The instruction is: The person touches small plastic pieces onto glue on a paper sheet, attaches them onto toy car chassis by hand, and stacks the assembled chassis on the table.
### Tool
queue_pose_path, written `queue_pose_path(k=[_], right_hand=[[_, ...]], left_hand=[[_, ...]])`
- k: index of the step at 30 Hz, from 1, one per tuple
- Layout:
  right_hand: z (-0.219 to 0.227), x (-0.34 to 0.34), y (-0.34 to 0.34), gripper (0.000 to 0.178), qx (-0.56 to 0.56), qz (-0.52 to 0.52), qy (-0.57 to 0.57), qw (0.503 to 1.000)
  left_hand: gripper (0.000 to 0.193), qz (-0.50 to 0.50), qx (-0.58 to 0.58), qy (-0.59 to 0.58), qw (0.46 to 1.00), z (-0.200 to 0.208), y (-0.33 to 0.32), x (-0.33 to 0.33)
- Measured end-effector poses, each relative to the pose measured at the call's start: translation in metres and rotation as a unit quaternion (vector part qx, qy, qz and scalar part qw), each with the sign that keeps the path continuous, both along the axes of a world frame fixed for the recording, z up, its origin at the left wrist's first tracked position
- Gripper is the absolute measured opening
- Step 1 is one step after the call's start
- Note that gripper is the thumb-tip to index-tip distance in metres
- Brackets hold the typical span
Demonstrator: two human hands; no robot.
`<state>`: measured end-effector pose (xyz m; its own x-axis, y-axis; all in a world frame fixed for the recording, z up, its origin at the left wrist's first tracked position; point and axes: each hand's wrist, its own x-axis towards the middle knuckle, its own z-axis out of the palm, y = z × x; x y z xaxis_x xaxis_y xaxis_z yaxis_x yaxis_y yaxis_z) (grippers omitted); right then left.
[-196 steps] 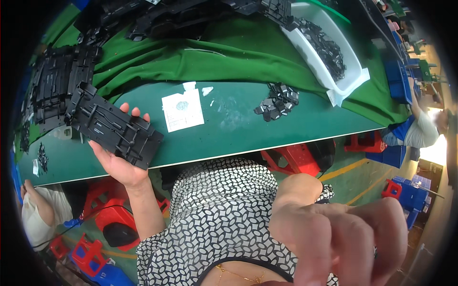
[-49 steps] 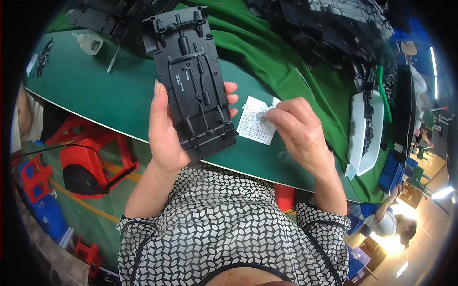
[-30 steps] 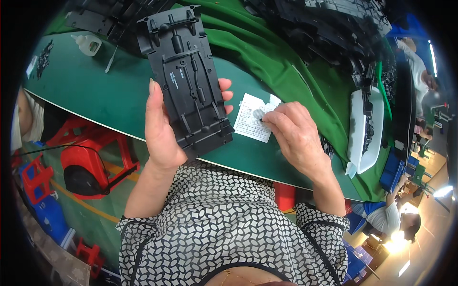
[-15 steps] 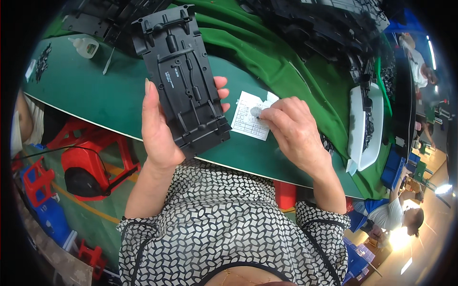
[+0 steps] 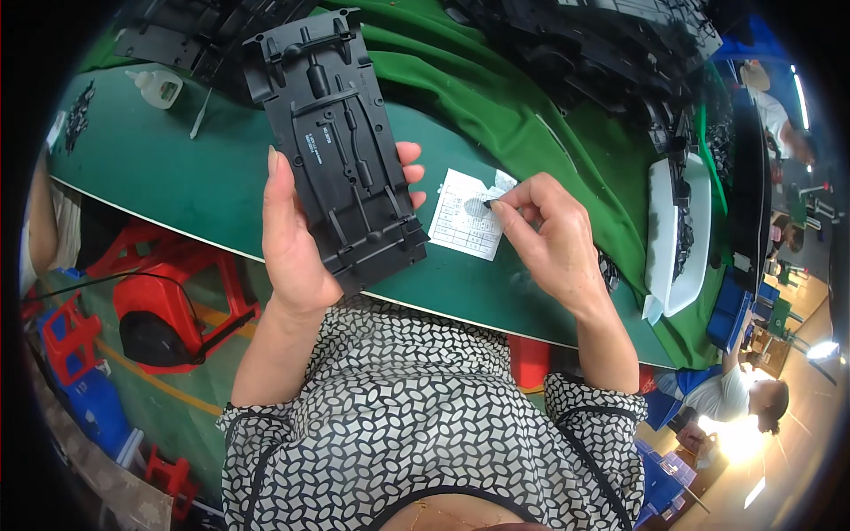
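A long black plastic chassis plate (image 5: 312, 111) with moulded ribs and pipe shapes lies tilted in my left hand (image 5: 297, 252). The thumb presses its left side and the fingertips wrap round its right edge. My right hand (image 5: 562, 243) pinches a small black part (image 5: 488, 203) between thumb and forefinger. That part is over a white printed paper slip (image 5: 460, 234) with a grey round patch, on the green tabletop (image 5: 221, 199). Some small black pieces (image 5: 608, 270) show beside my right wrist.
A white glue bottle (image 5: 159, 88) and a thin white stick (image 5: 202, 115) lie at the far left. Green cloth (image 5: 505, 124) and a pile of black plastic parts (image 5: 584, 62) fill the back. At right stands a white bin (image 5: 702, 239); a red stool (image 5: 155, 305) is below left.
My right hand has drawn slightly right, uncovering the small black part in its fingertips and more of the slip's round patch. The left hand and chassis plate stay in place.
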<state>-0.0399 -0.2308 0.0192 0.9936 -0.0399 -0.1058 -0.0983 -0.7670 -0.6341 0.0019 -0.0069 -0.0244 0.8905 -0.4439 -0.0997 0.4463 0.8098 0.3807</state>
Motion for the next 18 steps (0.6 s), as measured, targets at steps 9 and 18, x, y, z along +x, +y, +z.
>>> queue_pose_path(k=[9,18], right_hand=[[0.0053,0.0055,-0.0001,0.017,0.019,-0.015,0.046,0.999],[0.0077,0.0062,-0.0002,0.016,0.033,-0.032,0.091,0.995]], left_hand=[[0.075,-0.003,-0.008,-0.005,1.000,-0.0020,0.0004,0.0004],[0.078,-0.003,-0.011,-0.001,1.000,0.0006,-0.0008,-0.0001]])
